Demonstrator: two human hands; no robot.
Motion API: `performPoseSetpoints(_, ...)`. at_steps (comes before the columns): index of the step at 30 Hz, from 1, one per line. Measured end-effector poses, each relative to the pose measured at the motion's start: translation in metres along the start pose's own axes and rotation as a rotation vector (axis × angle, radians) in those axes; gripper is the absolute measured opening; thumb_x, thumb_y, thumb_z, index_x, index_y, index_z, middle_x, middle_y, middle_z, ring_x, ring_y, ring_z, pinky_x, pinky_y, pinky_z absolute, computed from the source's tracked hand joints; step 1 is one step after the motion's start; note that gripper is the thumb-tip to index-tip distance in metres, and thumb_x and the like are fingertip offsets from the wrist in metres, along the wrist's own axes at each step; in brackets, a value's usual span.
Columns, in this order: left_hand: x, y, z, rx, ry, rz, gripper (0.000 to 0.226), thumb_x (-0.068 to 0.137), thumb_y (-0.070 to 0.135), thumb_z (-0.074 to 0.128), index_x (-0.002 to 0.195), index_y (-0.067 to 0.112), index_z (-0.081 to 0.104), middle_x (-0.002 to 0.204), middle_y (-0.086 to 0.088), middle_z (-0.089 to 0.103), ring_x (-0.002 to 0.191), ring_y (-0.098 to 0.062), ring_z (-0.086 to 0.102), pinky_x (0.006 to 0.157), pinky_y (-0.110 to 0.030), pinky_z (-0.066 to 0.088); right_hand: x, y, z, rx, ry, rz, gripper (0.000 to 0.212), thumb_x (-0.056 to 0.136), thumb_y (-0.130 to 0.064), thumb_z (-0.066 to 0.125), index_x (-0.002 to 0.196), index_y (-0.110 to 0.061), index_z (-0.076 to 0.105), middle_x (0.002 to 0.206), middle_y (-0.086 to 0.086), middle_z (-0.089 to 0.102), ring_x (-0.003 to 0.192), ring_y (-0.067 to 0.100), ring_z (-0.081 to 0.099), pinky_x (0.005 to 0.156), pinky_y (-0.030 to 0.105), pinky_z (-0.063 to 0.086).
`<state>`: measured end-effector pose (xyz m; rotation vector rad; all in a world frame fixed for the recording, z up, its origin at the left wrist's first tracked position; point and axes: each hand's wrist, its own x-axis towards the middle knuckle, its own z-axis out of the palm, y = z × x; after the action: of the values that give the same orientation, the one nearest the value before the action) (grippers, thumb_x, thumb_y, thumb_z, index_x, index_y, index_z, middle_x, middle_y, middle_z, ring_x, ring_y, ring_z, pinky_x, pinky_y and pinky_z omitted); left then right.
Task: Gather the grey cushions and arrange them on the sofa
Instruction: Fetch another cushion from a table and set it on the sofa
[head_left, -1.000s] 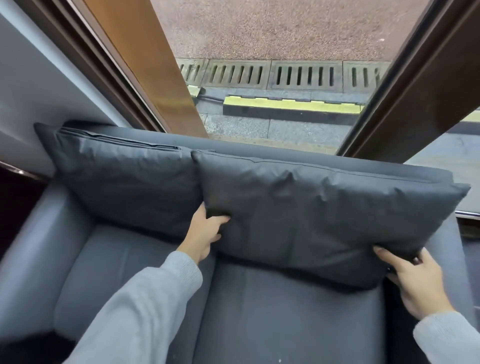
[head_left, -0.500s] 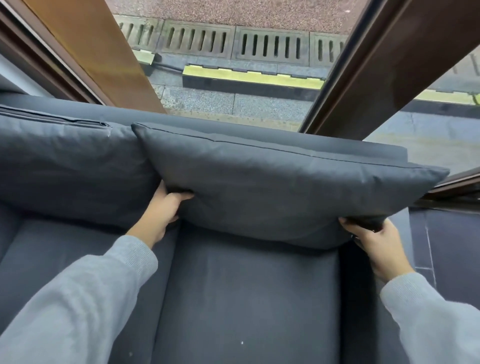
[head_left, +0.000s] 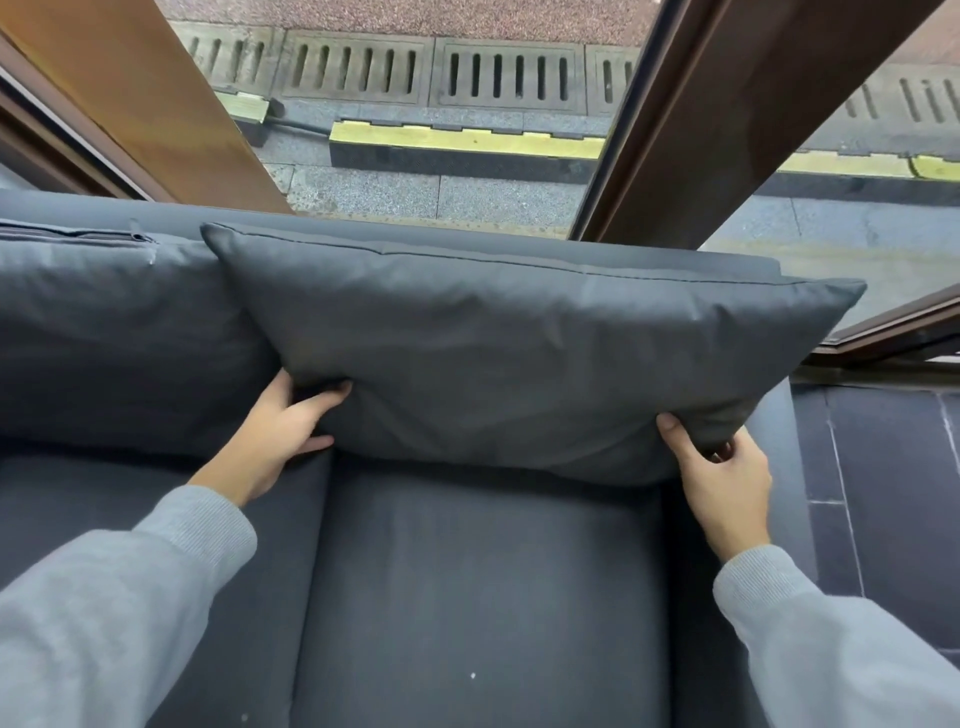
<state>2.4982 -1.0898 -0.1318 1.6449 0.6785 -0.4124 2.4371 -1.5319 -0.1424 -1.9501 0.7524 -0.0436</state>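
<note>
A dark grey cushion (head_left: 519, 353) leans upright against the backrest of the grey sofa (head_left: 467, 597), over its right seat. My left hand (head_left: 283, 431) grips the cushion's lower left corner. My right hand (head_left: 722, 478) grips its lower right corner, fingers curled under the edge. A second grey cushion (head_left: 119, 338) rests against the backrest to the left, its right edge tucked behind the one I hold.
Behind the sofa is a large window with dark brown frames (head_left: 727, 119). Outside lie paving, a yellow-topped kerb strip (head_left: 467, 140) and drain grates. Dark floor tiles (head_left: 893, 493) lie right of the sofa.
The view has shifted right and closer. The held cushion has settled lower against the backrest, and both hands kept their grip on its lower corners.
</note>
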Motion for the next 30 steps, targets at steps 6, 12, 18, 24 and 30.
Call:
performPoseSetpoints(6,-0.002,0.000,0.001,0.063,-0.014,0.009,0.042,0.095,0.033,0.074,0.133,0.041,0.056,0.134,0.018,0.064,0.120,-0.007,0.062,0.089,-0.046,0.060,0.001,-0.006,0.005,-0.044,0.064,0.040,0.044,0.074,-0.074,0.078,0.096,-0.037,0.070,0.086,-0.026,0.074,0.086,-0.007,0.066,0.081,0.026,0.048)
performPoseSetpoints(12,-0.002,-0.005,-0.003,0.077,-0.026,0.020,0.030,0.095,0.037,0.075,0.116,0.055,0.064,0.123,0.025,0.069,0.119,-0.004,0.063,0.086,-0.044,0.061,-0.005,-0.002,0.005,-0.077,0.033,0.033,0.027,0.079,-0.074,0.073,0.091,-0.052,0.064,0.083,-0.033,0.069,0.090,0.009,0.062,0.088,0.036,0.046)
performPoseSetpoints(18,-0.005,-0.003,0.012,0.044,0.033,0.020,0.031,0.093,0.046,0.074,0.117,0.056,0.058,0.130,0.022,0.063,0.117,-0.003,0.061,0.081,-0.041,0.058,0.006,-0.010,0.007,-0.026,-0.067,0.090,0.036,0.075,-0.073,0.076,0.099,-0.050,0.061,0.103,-0.027,0.069,0.110,0.018,0.063,0.098,0.038,0.047)
performPoseSetpoints(24,-0.032,-0.003,0.023,0.062,0.182,0.185,0.082,0.071,0.065,0.072,0.146,0.042,0.048,0.144,0.008,0.061,0.135,-0.017,0.057,0.115,-0.051,0.045,-0.016,-0.013,0.001,0.121,-0.042,-0.011,0.077,0.078,-0.062,0.082,0.145,-0.050,0.046,0.138,-0.019,0.063,0.129,0.007,0.060,0.111,0.039,0.046)
performPoseSetpoints(30,-0.045,0.039,0.045,-0.210,0.271,0.227,0.073,0.082,0.071,0.067,0.149,0.049,0.046,0.147,0.025,0.055,0.139,-0.006,0.050,0.117,-0.055,0.040,-0.009,-0.057,0.012,0.364,0.111,-0.071,0.081,0.086,-0.064,0.074,0.155,-0.049,0.036,0.149,-0.012,0.058,0.136,0.003,0.055,0.118,0.035,0.040)
